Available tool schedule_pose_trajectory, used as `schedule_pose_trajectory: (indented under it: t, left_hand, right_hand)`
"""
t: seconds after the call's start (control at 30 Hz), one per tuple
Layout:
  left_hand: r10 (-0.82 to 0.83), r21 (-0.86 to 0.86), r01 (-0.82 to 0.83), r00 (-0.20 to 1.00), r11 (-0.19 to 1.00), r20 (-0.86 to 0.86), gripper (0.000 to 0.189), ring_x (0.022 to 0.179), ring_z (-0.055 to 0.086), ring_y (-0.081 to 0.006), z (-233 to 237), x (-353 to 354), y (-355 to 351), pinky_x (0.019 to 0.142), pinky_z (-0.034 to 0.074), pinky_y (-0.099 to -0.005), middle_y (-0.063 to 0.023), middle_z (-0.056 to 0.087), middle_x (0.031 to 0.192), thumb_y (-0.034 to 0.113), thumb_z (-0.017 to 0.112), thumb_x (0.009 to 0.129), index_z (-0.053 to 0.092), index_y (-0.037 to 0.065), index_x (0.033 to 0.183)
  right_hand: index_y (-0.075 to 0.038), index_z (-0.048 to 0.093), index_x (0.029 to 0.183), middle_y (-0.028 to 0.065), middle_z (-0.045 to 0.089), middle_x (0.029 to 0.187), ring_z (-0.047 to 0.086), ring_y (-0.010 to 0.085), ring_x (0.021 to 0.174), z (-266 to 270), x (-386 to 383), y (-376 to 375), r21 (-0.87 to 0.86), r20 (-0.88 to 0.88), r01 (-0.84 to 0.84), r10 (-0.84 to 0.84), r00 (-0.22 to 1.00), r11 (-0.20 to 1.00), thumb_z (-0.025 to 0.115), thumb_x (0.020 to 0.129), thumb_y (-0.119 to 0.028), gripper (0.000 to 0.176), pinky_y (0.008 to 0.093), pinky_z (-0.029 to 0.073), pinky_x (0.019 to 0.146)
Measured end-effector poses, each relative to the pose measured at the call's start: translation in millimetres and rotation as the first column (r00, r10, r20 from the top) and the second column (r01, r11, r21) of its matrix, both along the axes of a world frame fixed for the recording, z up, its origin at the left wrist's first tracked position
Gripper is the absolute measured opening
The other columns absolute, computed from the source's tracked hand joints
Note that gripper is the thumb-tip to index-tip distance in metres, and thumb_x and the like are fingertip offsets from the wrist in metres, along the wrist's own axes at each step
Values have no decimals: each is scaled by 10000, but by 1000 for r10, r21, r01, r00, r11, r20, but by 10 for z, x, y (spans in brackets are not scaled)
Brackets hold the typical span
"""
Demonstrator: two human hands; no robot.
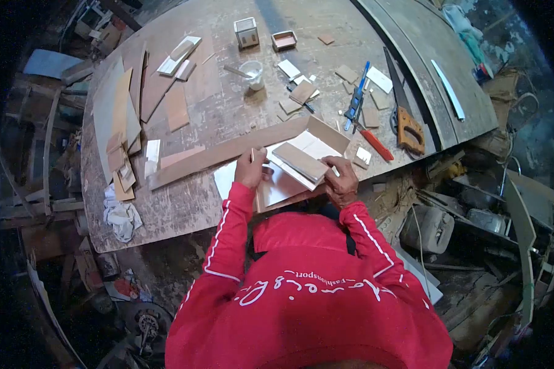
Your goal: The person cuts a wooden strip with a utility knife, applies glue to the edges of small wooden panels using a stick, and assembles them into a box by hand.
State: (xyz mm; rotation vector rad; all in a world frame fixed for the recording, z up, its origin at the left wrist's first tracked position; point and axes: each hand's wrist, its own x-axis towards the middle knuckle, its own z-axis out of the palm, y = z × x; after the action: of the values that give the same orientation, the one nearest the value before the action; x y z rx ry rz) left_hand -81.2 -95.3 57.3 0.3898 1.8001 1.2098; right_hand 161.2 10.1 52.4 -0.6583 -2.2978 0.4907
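In front of me is a small assembly of thin wooden boards (300, 161), white on some faces and brown on the upper one, tilted above the table edge. My right hand (341, 181) grips its right corner between thumb and fingers. Close to its left end, my left hand (250, 168) is closed, with a small pale bit showing at the fingertips that I cannot make out. Beneath the assembly lies a shiny white sheet (277, 187). A long wooden strip (221, 152) runs behind my hands and meets a short upright board (329, 134) at its right end.
A clear plastic cup (252, 77) with a stick in it stands mid-table. Right of it lie small wood pieces (303, 92), a blue clamp-like tool (357, 98), a red-handled tool (377, 145) and a handsaw (409, 130). Farther back are two small boxes (246, 34). A white rag (122, 215) lies front left.
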Motion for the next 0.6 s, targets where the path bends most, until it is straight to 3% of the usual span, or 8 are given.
schedule_pose_trajectory:
  t: [0.07,0.23,0.37,0.43,0.6]
  left_hand:
    - [109,85,-137,955,987,276,386,657,683,-237,-31,86,-121,489,551,-318,-155,631,947,337,561,971,511,30,1201]
    - [219,193,-326,877,926,428,369,721,662,-229,15,421,-245,527,579,-346,-149,604,913,252,534,968,462,10,1237]
    - [266,173,-323,920,930,286,352,658,588,-189,-131,476,-189,541,606,-369,-96,540,814,190,529,935,459,-6,1218]
    - [295,160,-349,912,923,285,330,663,591,-192,-193,463,-170,535,606,-372,-101,534,819,183,528,930,463,-5,1193]
    - [366,91,-399,894,912,258,267,675,610,-240,-269,428,-132,571,614,-434,-114,522,877,147,499,911,465,8,1136]
  right_hand:
    - [-121,687,1085,62,626,1104,598,300,1025,-84,-58,-9,11,-14,5,-5,1000,1000,656,642,-27,454,401,515,866]
    - [-118,685,1109,60,615,1136,587,311,1041,-302,-110,-63,51,9,18,-19,1000,999,678,632,-30,485,415,507,887]
    - [-110,678,1104,77,588,1193,557,320,1106,-435,-111,-125,8,75,2,-2,997,1000,692,677,-25,435,427,500,907]
    - [-108,668,1110,86,573,1219,540,324,1137,-460,-117,-159,-45,133,21,-15,991,999,691,706,-25,414,432,498,915]
    - [-77,636,1112,124,559,1241,531,347,1144,-489,-59,-168,-10,91,59,-58,994,998,691,705,7,419,441,494,920]
